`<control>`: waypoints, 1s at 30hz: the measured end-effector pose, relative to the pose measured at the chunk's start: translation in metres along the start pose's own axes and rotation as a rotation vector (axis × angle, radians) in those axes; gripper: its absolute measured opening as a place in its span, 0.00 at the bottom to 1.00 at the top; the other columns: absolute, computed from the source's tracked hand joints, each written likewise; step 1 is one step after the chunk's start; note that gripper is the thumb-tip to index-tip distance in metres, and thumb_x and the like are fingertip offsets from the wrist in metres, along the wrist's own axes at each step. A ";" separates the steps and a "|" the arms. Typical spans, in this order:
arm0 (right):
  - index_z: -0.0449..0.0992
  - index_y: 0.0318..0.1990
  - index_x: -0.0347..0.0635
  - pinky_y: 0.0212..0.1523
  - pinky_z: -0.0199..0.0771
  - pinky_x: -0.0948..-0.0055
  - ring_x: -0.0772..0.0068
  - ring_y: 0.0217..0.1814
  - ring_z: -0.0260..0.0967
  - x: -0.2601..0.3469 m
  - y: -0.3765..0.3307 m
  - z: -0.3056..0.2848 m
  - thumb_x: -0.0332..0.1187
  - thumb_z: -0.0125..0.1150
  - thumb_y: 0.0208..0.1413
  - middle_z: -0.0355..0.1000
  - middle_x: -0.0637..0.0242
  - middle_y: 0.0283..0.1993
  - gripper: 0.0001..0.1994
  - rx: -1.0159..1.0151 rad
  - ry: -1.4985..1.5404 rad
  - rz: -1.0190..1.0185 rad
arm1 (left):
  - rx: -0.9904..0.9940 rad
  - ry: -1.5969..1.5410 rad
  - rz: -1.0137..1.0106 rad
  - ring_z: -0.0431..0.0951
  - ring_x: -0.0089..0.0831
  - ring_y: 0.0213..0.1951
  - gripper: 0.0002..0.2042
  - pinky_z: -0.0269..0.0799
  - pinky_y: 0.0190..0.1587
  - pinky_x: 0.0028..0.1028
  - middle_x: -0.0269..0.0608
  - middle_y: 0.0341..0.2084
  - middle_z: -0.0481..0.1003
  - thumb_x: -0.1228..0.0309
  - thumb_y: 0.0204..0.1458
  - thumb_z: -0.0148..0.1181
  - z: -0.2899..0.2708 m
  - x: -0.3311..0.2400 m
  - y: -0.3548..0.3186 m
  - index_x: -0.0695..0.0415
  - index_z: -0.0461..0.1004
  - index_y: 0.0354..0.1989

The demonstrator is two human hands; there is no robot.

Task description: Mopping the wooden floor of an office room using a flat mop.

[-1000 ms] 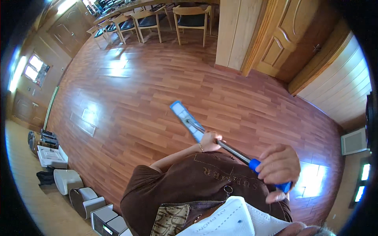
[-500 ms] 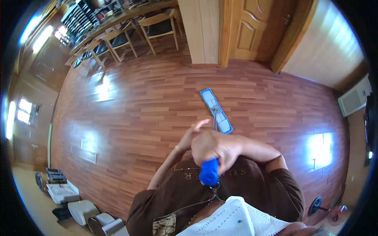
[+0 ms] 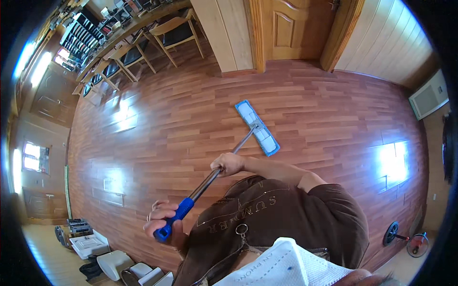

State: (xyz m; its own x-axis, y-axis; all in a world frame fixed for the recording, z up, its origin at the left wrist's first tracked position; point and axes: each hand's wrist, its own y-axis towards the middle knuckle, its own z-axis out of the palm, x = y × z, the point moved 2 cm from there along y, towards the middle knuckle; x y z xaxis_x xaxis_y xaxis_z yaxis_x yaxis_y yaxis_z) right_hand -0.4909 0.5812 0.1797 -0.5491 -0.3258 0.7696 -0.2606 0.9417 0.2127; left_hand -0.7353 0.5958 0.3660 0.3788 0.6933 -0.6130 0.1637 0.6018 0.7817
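Note:
I hold a flat mop [image 3: 203,186] with a metal pole slanting from lower left to upper right. My left hand [image 3: 164,212] is closed round the blue grip [image 3: 180,213] at its top end. Farther down the pole, my right hand [image 3: 229,163] is wrapped round the bare metal. The mop head [image 3: 247,116], a long rectangle with a blue fringe and a pale top, lies flat on the wood-plank floor [image 3: 191,128], set diagonally ahead of me.
Wooden chairs with dark seats [image 3: 174,35] line a long counter [image 3: 136,26] at the far left. A wooden door [image 3: 298,28] stands ahead. White ceramic fixtures [image 3: 114,263] sit at lower left. A spoked wheel [image 3: 391,232] is at lower right, below a white wall unit [image 3: 429,97].
My left hand has taken hold of the blue grip, where my right hand was. My right hand is now lower on the pole. The grip end has swung left.

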 end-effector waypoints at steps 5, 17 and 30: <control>0.69 0.25 0.49 0.30 0.69 0.51 0.49 0.32 0.70 0.018 0.011 0.020 0.37 0.60 0.37 0.71 0.61 0.25 0.07 -0.044 -0.161 0.075 | 0.020 0.037 -0.033 0.75 0.39 0.31 0.16 0.66 0.46 0.45 0.41 0.27 0.71 0.73 0.46 0.63 -0.034 -0.007 -0.012 0.54 0.61 0.38; 0.69 0.19 0.49 0.34 0.63 0.65 0.65 0.29 0.68 0.031 0.011 0.186 0.38 0.53 0.45 0.69 0.69 0.23 0.08 -0.606 0.109 0.887 | 0.763 -0.033 -0.176 0.77 0.40 0.47 0.12 0.67 0.49 0.39 0.43 0.37 0.78 0.77 0.38 0.69 -0.210 0.026 -0.103 0.53 0.71 0.29; 0.68 0.24 0.52 0.47 0.57 0.52 0.63 0.47 0.66 0.186 0.232 0.201 0.33 0.60 0.40 0.68 0.72 0.29 0.06 -0.909 -0.550 0.959 | 1.225 -0.380 -0.021 0.74 0.34 0.47 0.12 0.56 0.58 0.39 0.32 0.33 0.76 0.74 0.33 0.69 -0.371 0.047 0.184 0.50 0.70 0.25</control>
State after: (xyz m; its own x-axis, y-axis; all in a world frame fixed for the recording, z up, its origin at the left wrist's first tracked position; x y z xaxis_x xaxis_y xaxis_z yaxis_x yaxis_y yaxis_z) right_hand -0.8131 0.7224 0.2515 -0.5059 0.6631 0.5516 0.8551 0.4699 0.2193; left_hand -1.0257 0.8863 0.4386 0.5677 0.4104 -0.7136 0.8232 -0.2854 0.4907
